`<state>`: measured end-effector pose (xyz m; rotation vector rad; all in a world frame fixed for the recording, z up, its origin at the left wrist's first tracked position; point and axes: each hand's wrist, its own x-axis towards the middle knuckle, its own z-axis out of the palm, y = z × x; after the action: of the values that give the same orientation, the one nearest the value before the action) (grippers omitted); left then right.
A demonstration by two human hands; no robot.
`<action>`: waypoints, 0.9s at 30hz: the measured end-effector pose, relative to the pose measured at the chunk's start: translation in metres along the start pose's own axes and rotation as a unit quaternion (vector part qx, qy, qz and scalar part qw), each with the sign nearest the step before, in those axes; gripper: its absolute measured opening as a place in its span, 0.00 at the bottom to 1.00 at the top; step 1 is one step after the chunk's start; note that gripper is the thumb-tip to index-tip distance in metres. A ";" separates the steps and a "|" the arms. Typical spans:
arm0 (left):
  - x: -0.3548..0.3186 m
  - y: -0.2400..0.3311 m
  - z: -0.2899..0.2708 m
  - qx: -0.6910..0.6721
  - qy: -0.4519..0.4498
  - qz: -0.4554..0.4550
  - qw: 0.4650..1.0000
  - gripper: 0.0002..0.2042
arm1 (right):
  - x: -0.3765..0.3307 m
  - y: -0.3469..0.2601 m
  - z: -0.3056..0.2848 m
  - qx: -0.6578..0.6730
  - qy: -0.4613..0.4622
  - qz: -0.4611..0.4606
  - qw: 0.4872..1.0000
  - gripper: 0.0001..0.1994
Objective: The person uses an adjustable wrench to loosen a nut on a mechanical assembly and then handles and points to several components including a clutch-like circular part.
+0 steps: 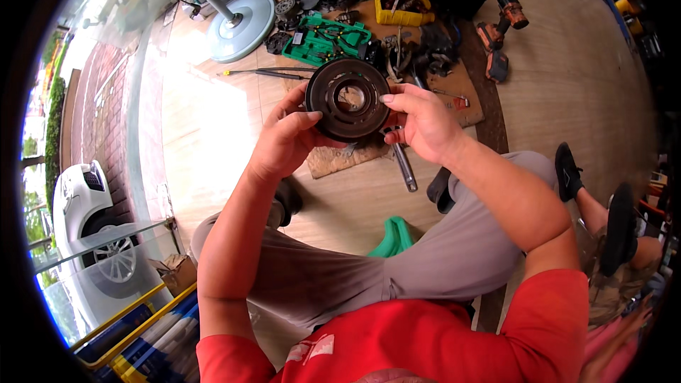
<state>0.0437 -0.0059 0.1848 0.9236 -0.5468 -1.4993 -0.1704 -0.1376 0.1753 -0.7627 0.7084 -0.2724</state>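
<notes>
A fan base [248,27], a green tool case [312,44], a yellow bin [408,17] and an orange power tool [512,11] are resting beyond. The left hand [285,135] — half closed — is gripping the left rim of a dark ring-shaped part [347,125] above cardboard [335,161], the right hand [427,119] is pinching its right rim, and both forearms [235,237] are angling inward.

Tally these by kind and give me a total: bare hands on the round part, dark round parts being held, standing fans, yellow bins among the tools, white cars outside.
Hands (left hand, right hand): 2
Dark round part: 1
Standing fan: 1
Yellow bin: 1
White car: 1
Total: 6
</notes>
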 end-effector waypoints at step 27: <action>0.002 -0.016 -0.001 -0.047 0.039 -0.013 0.998 0.28 | -0.006 0.000 0.006 -0.067 0.050 -0.047 0.995 0.16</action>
<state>0.0355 -0.0052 0.1711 0.9145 -0.4046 -1.4938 -0.1714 -0.1318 0.1816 -0.9164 0.7929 -0.3530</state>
